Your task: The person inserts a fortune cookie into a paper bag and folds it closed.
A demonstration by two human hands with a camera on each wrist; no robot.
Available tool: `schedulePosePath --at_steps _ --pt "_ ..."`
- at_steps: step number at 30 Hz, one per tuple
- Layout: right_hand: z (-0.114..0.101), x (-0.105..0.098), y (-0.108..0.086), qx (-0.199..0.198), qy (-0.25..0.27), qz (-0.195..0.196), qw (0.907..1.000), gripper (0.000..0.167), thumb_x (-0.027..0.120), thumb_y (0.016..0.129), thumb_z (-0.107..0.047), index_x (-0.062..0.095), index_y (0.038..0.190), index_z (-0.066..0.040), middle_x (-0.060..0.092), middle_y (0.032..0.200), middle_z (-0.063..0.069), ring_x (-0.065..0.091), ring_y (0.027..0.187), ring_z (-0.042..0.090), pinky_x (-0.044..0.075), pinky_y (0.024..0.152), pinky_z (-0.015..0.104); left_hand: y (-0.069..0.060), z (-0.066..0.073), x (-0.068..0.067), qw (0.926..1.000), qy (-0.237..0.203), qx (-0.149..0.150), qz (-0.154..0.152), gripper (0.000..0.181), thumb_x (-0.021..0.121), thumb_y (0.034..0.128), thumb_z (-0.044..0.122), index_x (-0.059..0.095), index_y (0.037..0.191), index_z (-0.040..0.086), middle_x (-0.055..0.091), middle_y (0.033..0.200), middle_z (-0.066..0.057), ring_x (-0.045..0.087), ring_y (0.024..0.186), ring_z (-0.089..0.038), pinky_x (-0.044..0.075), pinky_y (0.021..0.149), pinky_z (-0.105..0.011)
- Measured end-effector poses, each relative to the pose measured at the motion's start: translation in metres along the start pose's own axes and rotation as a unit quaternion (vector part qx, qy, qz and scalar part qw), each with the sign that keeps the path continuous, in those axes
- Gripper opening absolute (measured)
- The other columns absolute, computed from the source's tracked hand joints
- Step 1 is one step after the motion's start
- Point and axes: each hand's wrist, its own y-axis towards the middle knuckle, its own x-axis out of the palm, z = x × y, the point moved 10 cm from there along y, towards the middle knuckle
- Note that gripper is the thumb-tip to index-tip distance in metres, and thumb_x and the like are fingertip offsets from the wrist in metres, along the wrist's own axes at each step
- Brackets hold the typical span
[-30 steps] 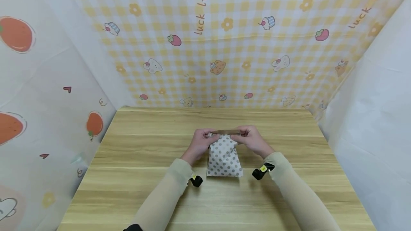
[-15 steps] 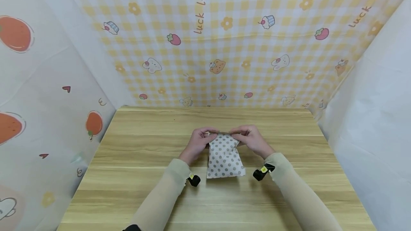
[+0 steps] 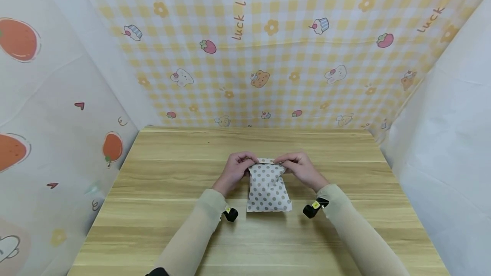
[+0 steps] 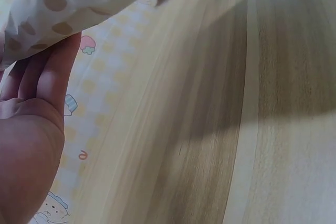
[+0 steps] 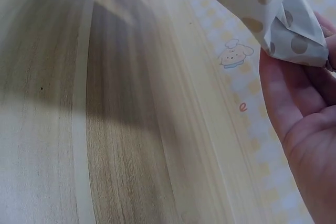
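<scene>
A white paper bag [image 3: 267, 190] with grey-brown polka dots is held up over the middle of the table, its mouth end away from me. Along its top runs a narrow folded-over dotted strip [image 3: 265, 161]. My left hand [image 3: 234, 170] pinches the left top corner, thumb in front and fingers behind. At the right top corner, my right hand [image 3: 303, 169] pinches the paper the same way. In the left wrist view the bag [image 4: 79, 6] hides the left fingertips. The right wrist view shows creased paper of the bag [image 5: 268, 14] over the right fingers. Whatever the bag contains is hidden.
The wooden table [image 3: 168, 225] carries the hands' shadows. Behind its far edge hangs a yellow checked cloth [image 3: 230, 63]. White sheets stand on the left [image 3: 57, 148] and right [image 3: 437, 139]. A small black camera sits on each wrist.
The brown strip at the bag's top has turned over, and a white dotted fold shows there now. Both hands keep hold of the corners and have shifted only slightly.
</scene>
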Motion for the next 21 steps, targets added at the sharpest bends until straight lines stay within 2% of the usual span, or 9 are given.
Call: schedulePosePath --at_steps 3,7,10,13,15,18,21 --pt "0.0007 0.0009 0.0003 0.013 -0.007 0.006 0.9999 0.026 0.054 0.103 0.001 0.070 0.116 0.017 0.071 0.123 0.029 0.075 0.099 0.020 0.063 0.083 0.035 -0.0003 0.0016 0.0008 1.0000 -0.008 0.000 -0.004 0.022 0.058 0.0983 -0.005 0.074 0.089 0.008 0.075 0.091 -0.004 0.068 0.069 -0.013 0.059 0.061 -0.025" --pt "0.0022 0.0022 0.0005 0.020 -0.004 0.002 0.9998 0.029 0.050 0.100 0.004 0.069 0.117 0.017 0.070 0.124 0.028 0.075 0.101 0.020 0.062 0.086 0.035 -0.0008 0.0033 0.0017 0.9998 -0.016 0.004 -0.008 0.019 0.061 0.0958 -0.004 0.074 0.089 0.007 0.074 0.090 -0.004 0.067 0.068 -0.013 0.058 0.060 -0.024" --pt "0.0015 0.0041 -0.0006 0.019 0.007 -0.007 0.9998 0.031 0.051 0.098 0.004 0.068 0.119 0.018 0.071 0.123 0.027 0.075 0.102 0.021 0.062 0.087 0.035 -0.0017 0.0038 0.0008 1.0000 0.001 0.004 -0.002 0.007 0.068 0.0972 0.002 0.074 0.099 0.003 0.075 0.086 -0.004 0.069 0.069 -0.014 0.059 0.062 -0.027" --pt "0.0000 0.0050 -0.0021 0.019 0.005 -0.011 0.9997 0.031 0.054 0.098 0.000 0.068 0.119 0.019 0.070 0.125 0.029 0.074 0.103 0.020 0.061 0.088 0.035 -0.0028 0.0020 -0.0016 0.9994 0.031 -0.009 0.010 0.018 0.073 0.0975 0.007 0.072 0.115 0.001 0.077 0.084 -0.005 0.074 0.075 -0.017 0.063 0.069 -0.034" --pt "0.0000 0.0041 -0.0025 0.019 -0.006 -0.010 0.9998 0.030 0.057 0.100 -0.003 0.068 0.119 0.017 0.070 0.125 0.029 0.074 0.103 0.018 0.061 0.088 0.033 -0.0030 -0.0001 -0.0035 0.9985 0.049 -0.018 0.017 0.024 0.075 0.0963 0.008 0.071 0.119 0.000 0.078 0.086 -0.007 0.075 0.077 -0.018 0.064 0.072 -0.038" --pt "-0.0003 0.0030 -0.0022 0.021 -0.021 -0.006 0.9995 0.030 0.059 0.103 -0.007 0.068 0.122 0.015 0.070 0.125 0.029 0.073 0.102 0.018 0.061 0.089 0.032 -0.0023 -0.0018 -0.0058 0.9973 0.066 -0.022 0.024 0.024 0.077 0.0948 0.009 0.073 0.115 -0.002 0.079 0.088 -0.009 0.075 0.076 -0.018 0.064 0.073 -0.039" --pt "-0.0023 0.0030 0.0013 0.029 -0.057 0.004 0.9979 0.034 0.061 0.106 -0.016 0.068 0.130 0.007 0.071 0.127 0.022 0.072 0.107 0.017 0.058 0.092 0.030 -0.0025 -0.0001 -0.0076 0.9961 0.080 -0.018 0.033 0.021 0.079 0.0932 0.010 0.076 0.109 -0.003 0.079 0.088 -0.010 0.074 0.074 -0.017 0.063 0.069 -0.034"
